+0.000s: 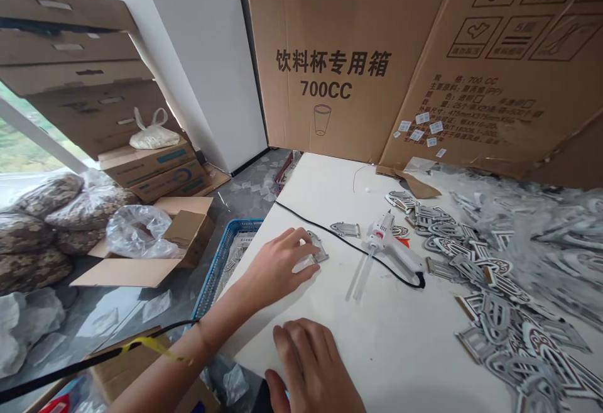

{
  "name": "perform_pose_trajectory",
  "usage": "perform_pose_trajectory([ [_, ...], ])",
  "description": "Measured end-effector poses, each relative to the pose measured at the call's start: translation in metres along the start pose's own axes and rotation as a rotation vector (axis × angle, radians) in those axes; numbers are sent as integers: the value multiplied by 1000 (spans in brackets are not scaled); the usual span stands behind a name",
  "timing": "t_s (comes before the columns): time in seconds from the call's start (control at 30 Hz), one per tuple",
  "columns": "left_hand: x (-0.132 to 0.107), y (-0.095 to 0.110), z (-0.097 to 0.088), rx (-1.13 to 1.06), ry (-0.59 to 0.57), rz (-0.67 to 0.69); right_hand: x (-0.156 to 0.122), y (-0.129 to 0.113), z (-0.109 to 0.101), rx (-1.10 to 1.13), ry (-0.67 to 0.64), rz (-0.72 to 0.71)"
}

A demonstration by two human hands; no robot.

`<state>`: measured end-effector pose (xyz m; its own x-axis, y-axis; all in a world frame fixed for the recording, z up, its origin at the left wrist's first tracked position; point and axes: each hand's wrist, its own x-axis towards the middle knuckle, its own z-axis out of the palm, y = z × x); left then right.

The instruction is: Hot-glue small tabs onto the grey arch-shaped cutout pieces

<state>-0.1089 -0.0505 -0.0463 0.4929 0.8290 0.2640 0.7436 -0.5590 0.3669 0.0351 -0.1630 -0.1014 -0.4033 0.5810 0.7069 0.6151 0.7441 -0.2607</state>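
Note:
My left hand (282, 259) reaches over the white table with thumb and fingers apart. Its fingertips touch a small grey arch-shaped piece (319, 246) lying on the table, partly covered by them. Nearer the front edge, my right hand (315, 366) rests back-up with its fingers slightly bent and nothing visible in it. Another grey arch-shaped piece (346, 230) lies just beyond the left hand. To the right sits a white glue gun (393, 243) with a clear glue stick (362, 275) sticking out of its back. Its black cord (325, 229) crosses the table.
Many grey and white pieces (499, 312) are heaped along the table's right side, beside clear plastic bags (560, 224). A blue basket (207, 293) stands left of the table. A large carton (348, 17) rises behind it. An open box (188, 237) lies on the floor.

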Motion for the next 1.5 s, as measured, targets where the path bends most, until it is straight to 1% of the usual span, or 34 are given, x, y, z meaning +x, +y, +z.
perform_pose_trajectory([
  [0.07, 3, -4, 6, 4, -6, 21, 0, 0, 2, -2, 27, -2],
  [0.13, 3, -7, 11, -11, 12, 20, -1, 0, 4, -8, 51, 3],
  [0.23, 0, -8, 15, -52, 36, 0, -2, 0, 7, -19, 46, 6],
  [0.33, -1, -7, 14, -115, 36, -36, -4, -1, 6, -25, 34, 17],
  [0.4, -1, -6, 12, -134, 62, -56, -4, -1, 4, -25, 20, 25],
  [0.53, 0, -6, 10, -97, 121, -47, -3, -2, 0, -20, -9, 21],
  [0.7, -2, -8, 12, -72, 59, 27, -4, -3, 0, -30, -10, 28],
  [0.8, -3, -8, 13, -84, 36, 48, -5, -2, 0, -37, -10, 17],
  [0.93, -3, -5, 13, -81, 53, 2, -6, -2, 1, -38, -5, 21],
  [1.07, -3, -5, 18, -49, 87, -57, -9, -2, 3, -50, -31, 17],
  [1.17, -1, -5, 19, -98, 79, -104, -12, -3, 6, -28, -36, 48],
  [1.23, 2, -1, 13, -173, 106, -163, -13, -3, 6, -15, -34, 57],
  [1.27, 2, 1, 8, -236, 143, -208, -13, -3, 6, -13, -29, 55],
  [1.33, -5, 8, -3, -454, 242, -309, -11, -2, 4, -12, -14, 35],
  [1.37, -15, 10, -7, -611, 283, -354, -10, -1, 3, -13, -10, 18],
  [1.4, -29, 12, -10, -786, 306, -387, -9, 0, 2, -16, -4, -2],
  [1.43, -48, 13, -10, -971, 299, -401, -9, 1, 1, -21, 2, -20],
  [1.47, -73, 12, -7, -1132, 262, -403, -8, 2, 0, -26, 6, -37],
  [1.5, -101, 10, 0, -1252, 193, -383, -8, 3, 0, -31, 11, -53],
])
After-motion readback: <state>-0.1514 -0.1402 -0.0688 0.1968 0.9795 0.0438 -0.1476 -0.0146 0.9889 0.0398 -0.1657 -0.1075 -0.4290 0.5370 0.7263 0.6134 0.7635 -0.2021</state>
